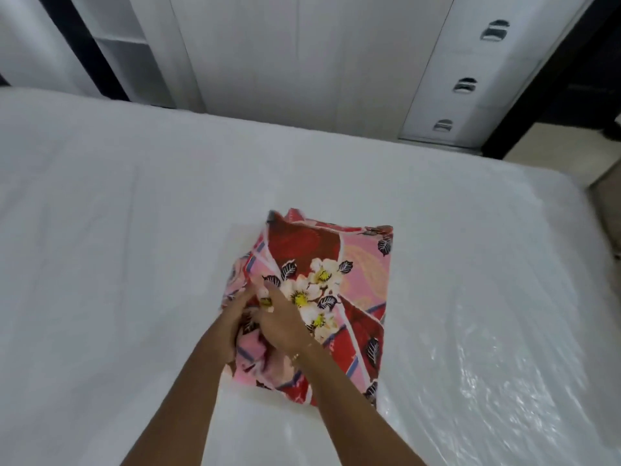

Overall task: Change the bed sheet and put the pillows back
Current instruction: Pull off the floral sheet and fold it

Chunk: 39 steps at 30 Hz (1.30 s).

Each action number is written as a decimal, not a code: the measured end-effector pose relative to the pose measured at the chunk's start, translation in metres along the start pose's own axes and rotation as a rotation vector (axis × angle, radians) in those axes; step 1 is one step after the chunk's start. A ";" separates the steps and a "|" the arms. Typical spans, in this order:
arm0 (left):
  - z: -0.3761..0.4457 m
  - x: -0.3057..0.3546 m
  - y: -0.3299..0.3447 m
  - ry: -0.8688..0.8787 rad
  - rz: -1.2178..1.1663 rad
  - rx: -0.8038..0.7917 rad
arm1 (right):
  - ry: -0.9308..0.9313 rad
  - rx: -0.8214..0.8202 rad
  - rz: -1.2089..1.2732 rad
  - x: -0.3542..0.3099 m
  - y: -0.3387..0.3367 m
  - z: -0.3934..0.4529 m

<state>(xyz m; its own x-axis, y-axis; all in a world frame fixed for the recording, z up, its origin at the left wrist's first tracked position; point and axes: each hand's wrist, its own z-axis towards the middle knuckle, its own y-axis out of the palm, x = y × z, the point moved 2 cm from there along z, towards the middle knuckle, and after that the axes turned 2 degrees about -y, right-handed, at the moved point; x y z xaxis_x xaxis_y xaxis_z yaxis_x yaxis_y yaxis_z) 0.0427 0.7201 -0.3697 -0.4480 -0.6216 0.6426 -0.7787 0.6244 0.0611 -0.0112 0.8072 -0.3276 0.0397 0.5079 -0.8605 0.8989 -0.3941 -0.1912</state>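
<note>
Near the middle of the bare mattress (pixel 134 230) lies the folded floral sheet (pixel 329 284), its near-left folds gripped by the left hand (pixel 232 327) and right hand (pixel 285 324). One loose edge should be found, then drawn outward evenly.

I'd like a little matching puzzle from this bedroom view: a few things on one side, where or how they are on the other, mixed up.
Things:
1. folded floral sheet
2. mattress
3. drawer handles
4. both hands

Descriptions:
A. shiny metal, stacked one above another on the white drawer unit
B. gripping the near left part of the fabric
C. white, wrapped in glossy plastic
D. pink and red, lying in the middle of the bed

Pairs: 1-D, 2-C, 3-A, 4-B
</note>
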 end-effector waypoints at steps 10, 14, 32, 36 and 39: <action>0.023 0.000 -0.001 0.475 0.685 0.727 | 0.052 0.303 -0.982 0.095 -0.049 0.032; 0.040 -0.003 0.031 0.350 1.007 0.491 | 0.084 0.797 -0.788 0.091 -0.063 0.021; 0.012 -0.013 0.056 -0.187 0.263 -0.307 | 0.441 0.276 0.847 0.127 -0.123 -0.073; -0.039 -0.023 0.089 -0.123 0.166 -0.374 | 0.377 0.350 0.888 0.125 -0.145 -0.130; -0.086 -0.031 0.128 -0.078 0.165 -0.433 | 0.298 0.408 0.904 0.116 -0.178 -0.196</action>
<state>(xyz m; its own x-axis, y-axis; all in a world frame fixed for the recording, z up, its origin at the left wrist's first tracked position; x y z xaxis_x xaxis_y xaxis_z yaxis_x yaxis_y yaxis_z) -0.0054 0.8597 -0.3165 -0.5950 -0.5207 0.6123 -0.4471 0.8475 0.2863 -0.0812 1.0860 -0.3005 0.7826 0.0401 -0.6213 0.2655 -0.9241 0.2749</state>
